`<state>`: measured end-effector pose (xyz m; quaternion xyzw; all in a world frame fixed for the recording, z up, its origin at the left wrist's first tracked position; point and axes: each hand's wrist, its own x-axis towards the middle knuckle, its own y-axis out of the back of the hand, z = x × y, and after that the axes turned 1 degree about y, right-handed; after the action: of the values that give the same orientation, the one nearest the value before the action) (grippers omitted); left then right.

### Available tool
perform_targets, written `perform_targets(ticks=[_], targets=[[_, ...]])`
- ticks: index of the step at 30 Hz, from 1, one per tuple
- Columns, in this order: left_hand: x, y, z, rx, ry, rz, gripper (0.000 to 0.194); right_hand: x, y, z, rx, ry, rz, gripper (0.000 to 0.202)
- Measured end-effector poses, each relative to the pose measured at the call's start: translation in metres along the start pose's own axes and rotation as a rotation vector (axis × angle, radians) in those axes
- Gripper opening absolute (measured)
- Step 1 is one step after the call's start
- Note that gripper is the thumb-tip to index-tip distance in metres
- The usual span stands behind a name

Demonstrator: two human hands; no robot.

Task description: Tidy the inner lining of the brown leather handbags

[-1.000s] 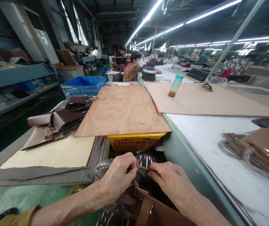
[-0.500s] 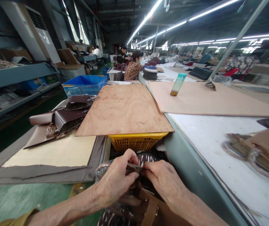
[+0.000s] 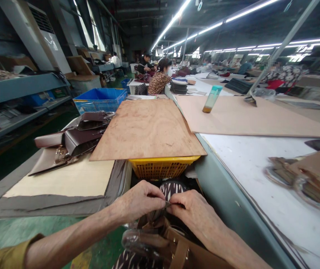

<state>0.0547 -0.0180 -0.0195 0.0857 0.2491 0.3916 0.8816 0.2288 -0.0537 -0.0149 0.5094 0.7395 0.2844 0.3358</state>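
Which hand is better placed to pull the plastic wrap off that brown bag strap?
Left, probably. The left hand sits just above the plastic wrap on the strap; the right hand lies farther right. Both pinch one small piece.

A single head-worn camera looks forward and down, close over the left hand [image 3: 137, 200] and right hand [image 3: 193, 213], with the long white worktable [image 3: 260, 168] receding ahead.

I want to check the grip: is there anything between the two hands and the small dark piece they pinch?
Nothing visible: the left hand and right hand both pinch the small dark piece directly, above the brown leather bag.
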Motion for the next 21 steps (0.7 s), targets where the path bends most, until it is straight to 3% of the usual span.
perform_targets(ticks=[6, 15, 21], targets=[[0.002, -0.0002, 0.0006, -0.012, 0.068, 0.009, 0.026, 0.0009, -0.0039, 0.0017, -0.011, 0.019, 0.032, 0.018], [0.0024, -0.0081, -0.0011, 0.036, 0.05, 0.064, 0.025, -0.0056, -0.0055, 0.0031, 0.13, -0.039, -0.024, 0.022], [0.0015, -0.0083, -0.0009, 0.018, 0.007, 0.021, 0.021, -0.0045, -0.0017, 0.0034, 0.257, -0.098, -0.159, 0.025]])
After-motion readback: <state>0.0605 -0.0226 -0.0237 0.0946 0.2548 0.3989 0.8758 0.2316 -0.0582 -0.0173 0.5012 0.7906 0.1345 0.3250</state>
